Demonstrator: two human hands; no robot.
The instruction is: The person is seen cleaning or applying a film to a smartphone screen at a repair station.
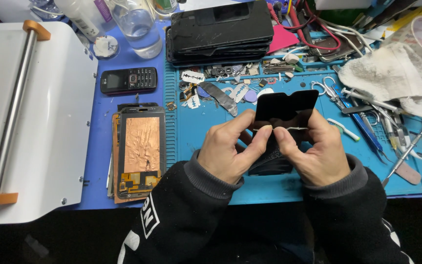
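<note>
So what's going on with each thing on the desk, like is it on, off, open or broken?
Black phone screen: held up off the mat by both hands.
Left hand: pinching the screen.
Right hand: pinching a thin white strip at the screen.
Small button phone: lying flat, display dark.
Copper-backed panel: lying with its copper back up.
Stack of black screens: piled, top one scratched.
White cloth: crumpled.

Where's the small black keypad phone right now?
In the head view, the black keypad phone lies flat at upper left, between the white machine and the blue mat, just above the copper-backed screen panel.
</note>
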